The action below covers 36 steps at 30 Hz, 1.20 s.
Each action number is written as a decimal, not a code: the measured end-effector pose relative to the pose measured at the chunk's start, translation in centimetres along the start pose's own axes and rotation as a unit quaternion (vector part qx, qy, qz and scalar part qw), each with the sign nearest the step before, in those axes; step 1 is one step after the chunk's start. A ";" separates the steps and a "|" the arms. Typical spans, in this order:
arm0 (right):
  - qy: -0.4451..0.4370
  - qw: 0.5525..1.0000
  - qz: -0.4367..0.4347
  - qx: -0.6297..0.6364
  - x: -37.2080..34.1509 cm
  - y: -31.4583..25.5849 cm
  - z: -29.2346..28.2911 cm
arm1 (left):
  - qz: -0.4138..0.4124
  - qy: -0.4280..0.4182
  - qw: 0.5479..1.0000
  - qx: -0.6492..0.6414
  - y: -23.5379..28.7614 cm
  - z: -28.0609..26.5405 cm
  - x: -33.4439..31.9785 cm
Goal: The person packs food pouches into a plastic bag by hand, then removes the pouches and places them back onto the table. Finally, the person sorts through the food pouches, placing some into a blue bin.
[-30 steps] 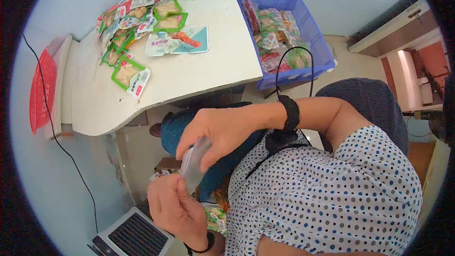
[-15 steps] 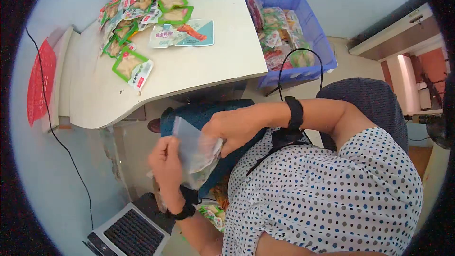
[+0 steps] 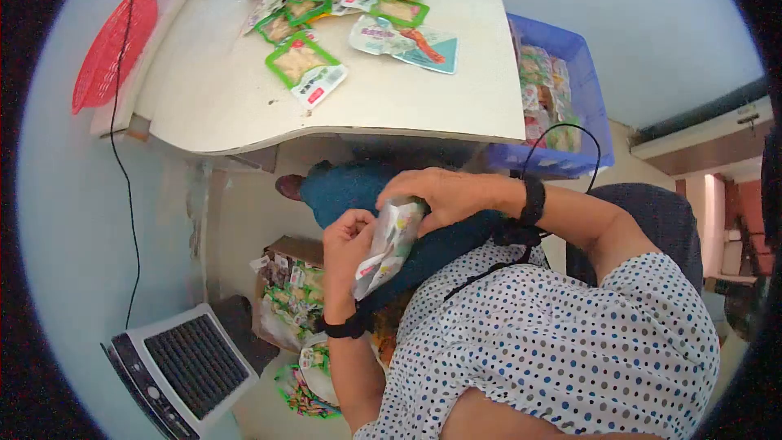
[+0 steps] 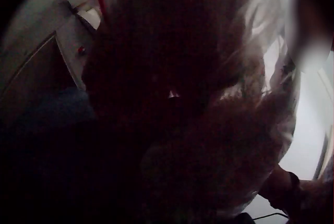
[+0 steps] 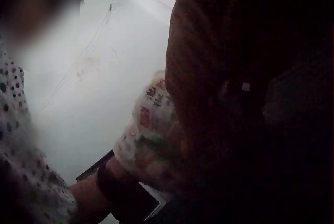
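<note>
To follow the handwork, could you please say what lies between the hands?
The head view shows a shiny package between the left hand and right hand.

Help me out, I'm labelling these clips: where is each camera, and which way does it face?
Head: on the head, facing forward and down at left hand, right hand and packet; dotted shirt shows.
Left wrist: on the left wrist, facing that hand's work; mostly dark, part of the right arm shows.
Right wrist: on the right wrist, facing that hand's work; left forearm shows.
Head and right wrist share the packet and dotted shirt.
</note>
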State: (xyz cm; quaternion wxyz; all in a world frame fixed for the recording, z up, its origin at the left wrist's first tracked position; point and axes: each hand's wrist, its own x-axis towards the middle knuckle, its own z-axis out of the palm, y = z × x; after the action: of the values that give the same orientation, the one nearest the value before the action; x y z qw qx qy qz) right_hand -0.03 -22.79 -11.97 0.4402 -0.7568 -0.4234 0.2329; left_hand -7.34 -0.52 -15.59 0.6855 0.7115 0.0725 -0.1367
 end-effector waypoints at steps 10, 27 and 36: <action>0.129 0.942 0.140 0.276 2.0 -0.5 -1.1 | -0.053 0.035 0.879 -0.473 -1.1 -1.2 -2.6; 0.182 0.838 -0.026 0.514 -0.7 -6.7 -7.4 | 0.130 -0.056 0.914 -0.381 10.4 5.9 0.6; 0.274 0.842 -0.017 0.465 -4.3 -6.7 -13.3 | 0.112 -0.155 0.950 -0.248 13.1 10.8 4.8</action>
State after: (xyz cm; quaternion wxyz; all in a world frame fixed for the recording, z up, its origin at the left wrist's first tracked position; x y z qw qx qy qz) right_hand 4.38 -30.98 0.44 0.8422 -0.4893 -0.1403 0.1776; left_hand -0.03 -12.33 -4.71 0.8540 0.4927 -0.0829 -0.1452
